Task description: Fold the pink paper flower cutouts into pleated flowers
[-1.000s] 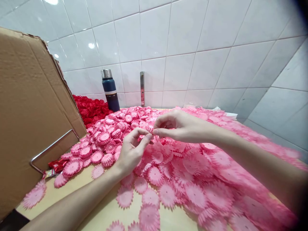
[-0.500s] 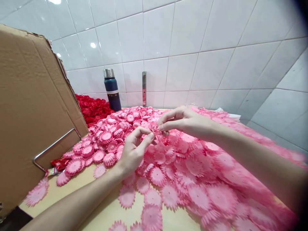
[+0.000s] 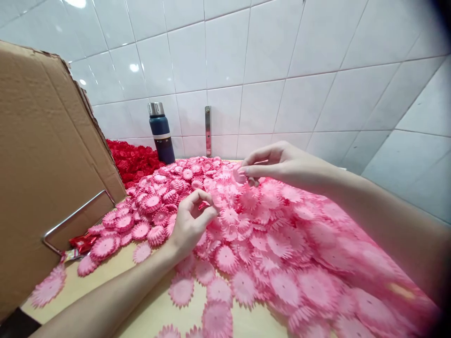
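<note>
My left hand [image 3: 193, 218] is closed in a pinch, thumb against forefinger, above the heap of pink petal discs [image 3: 225, 258]. A pale pink petal disc [image 3: 216, 201] shows at its fingertips, partly hidden and blending into the heap behind. Higher and to the right, my right hand [image 3: 273, 164] pinches another pink petal disc [image 3: 239, 175] between thumb and fingers. The two hands are apart. The discs have scalloped, darker pink edges, and many show a small dark centre hole.
At left stands a large cardboard box [image 3: 49, 164], with a bent metal wire stand [image 3: 75, 213] and a red wrapper [image 3: 82, 242] beside it. A blue bottle [image 3: 162, 136] stands by red petal pieces [image 3: 132, 159]. A metal strip [image 3: 207, 131] is against the tiled wall [image 3: 264, 56].
My hands have separated. The right has moved up and to the right with a petal disc in its fingers, while the left has dropped slightly and stays pinched. The view has shifted a little.
</note>
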Demonstrator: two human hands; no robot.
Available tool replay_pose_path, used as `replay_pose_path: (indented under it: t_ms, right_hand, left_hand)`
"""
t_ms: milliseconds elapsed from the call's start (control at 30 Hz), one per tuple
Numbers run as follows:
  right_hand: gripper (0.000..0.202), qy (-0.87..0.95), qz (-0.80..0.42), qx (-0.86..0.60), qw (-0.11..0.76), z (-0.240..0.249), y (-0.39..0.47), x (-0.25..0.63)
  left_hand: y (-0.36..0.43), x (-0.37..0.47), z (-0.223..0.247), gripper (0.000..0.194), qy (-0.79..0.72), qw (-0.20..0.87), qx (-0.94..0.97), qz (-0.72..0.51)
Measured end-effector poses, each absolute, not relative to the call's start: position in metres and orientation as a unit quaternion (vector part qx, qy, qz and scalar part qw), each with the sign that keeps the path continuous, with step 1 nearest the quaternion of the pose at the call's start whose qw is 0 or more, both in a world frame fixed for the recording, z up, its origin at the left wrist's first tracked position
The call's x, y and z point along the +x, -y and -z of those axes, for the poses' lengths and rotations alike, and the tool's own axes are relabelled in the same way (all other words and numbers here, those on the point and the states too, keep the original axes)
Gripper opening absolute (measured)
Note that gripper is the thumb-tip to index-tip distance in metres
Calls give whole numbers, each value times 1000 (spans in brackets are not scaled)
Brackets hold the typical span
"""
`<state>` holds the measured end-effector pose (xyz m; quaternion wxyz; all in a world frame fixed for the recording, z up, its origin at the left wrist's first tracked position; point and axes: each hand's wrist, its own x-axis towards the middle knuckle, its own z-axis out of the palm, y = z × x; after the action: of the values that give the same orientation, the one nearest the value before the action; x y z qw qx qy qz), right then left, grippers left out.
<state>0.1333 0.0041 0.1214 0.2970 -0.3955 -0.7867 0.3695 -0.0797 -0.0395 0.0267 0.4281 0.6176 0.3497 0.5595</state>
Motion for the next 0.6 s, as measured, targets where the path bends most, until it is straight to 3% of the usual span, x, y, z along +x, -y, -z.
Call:
replay_pose_path:
  t_ms: [200, 367, 600]
  right_hand:
    - [20, 831, -355, -355, 239, -118, 4, 118]
    - [22, 853, -328, -349, 207, -113, 6, 112]
    - [19, 884, -286, -318, 187, -109, 14, 102]
  left_hand:
    - [41, -80, -31, 3, -359, 427, 633, -537]
    - [43, -77, -35, 20, -359, 414, 638, -541]
    - [40, -75, -33, 26, -371, 422, 638, -525]
